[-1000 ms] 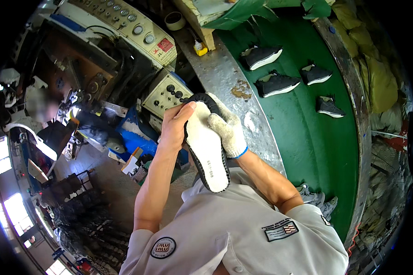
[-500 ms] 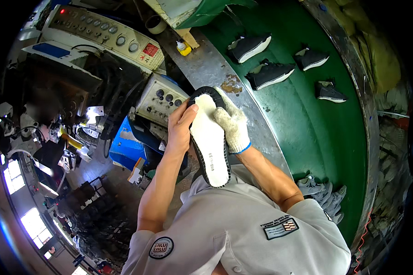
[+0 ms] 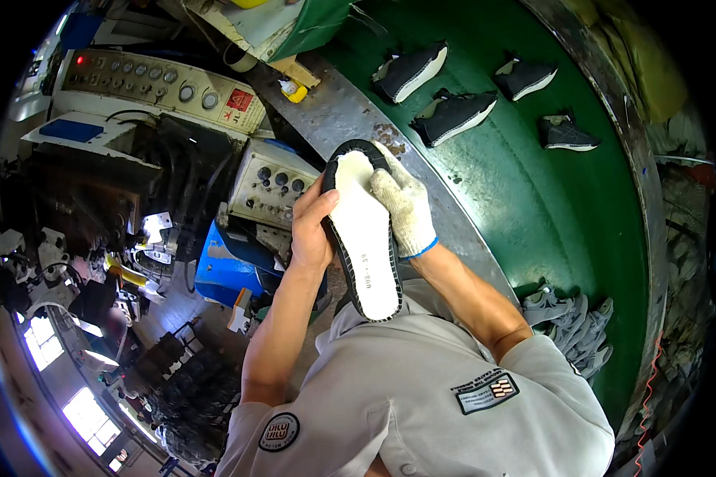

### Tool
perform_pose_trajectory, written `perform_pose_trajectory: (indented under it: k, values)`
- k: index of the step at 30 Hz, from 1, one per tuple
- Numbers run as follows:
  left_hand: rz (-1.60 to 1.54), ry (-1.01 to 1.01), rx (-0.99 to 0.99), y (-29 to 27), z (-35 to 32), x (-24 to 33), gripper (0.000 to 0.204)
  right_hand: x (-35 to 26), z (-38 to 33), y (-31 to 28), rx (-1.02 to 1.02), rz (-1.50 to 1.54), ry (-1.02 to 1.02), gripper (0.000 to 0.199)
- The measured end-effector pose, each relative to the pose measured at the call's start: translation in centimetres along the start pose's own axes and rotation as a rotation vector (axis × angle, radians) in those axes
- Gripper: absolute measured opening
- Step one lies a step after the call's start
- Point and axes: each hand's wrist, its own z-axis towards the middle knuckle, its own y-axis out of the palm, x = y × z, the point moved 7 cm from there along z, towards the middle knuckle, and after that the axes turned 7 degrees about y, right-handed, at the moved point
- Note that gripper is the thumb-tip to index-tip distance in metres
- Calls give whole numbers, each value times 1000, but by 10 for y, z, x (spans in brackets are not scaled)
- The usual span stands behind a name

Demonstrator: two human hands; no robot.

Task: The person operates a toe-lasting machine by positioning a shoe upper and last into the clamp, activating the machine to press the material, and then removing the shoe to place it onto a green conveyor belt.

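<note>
Shoe upper [image 3: 366, 238] at centre, control box [image 3: 272, 184] to its left, ledge [image 3: 453, 195] to its right, shoes [image 3: 457, 119] on belt [image 3: 553, 219] beyond.

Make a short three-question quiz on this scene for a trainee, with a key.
1. True or false: the left hand and right hand both hold the upturned shoe.

2. Multiple choice: what colour is the cuff edge of the glove?
A) red
B) blue
C) yellow

3. Count: how many dark shoes stand on the green surface, leaving out the grey shoes?

Key:
1. True.
2. B, blue.
3. Four.
</note>
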Motion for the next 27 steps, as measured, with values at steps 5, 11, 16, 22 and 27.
perform_pose_trajectory:
  k: [5, 11, 16, 22, 27]
  values:
    - [-26, -20, -23, 2, 8, -5, 59, -11, -1, -6, 22, -72, -22, 62]
    - [-254, -231, 102, 12, 25, -3, 55, -17, 5, -13, -38, -97, -107, 72]
    - [-13, -77, 43, 4, 39, -6, 31, -24, 2, -15, -78, -111, -91, 74]
    - [181, 28, 34, 12, 41, 0, 23, -20, 4, -22, -74, -120, -140, 76]
    - [195, 15, 31, 10, 45, -9, 21, -21, 4, -26, -62, -148, -125, 76]
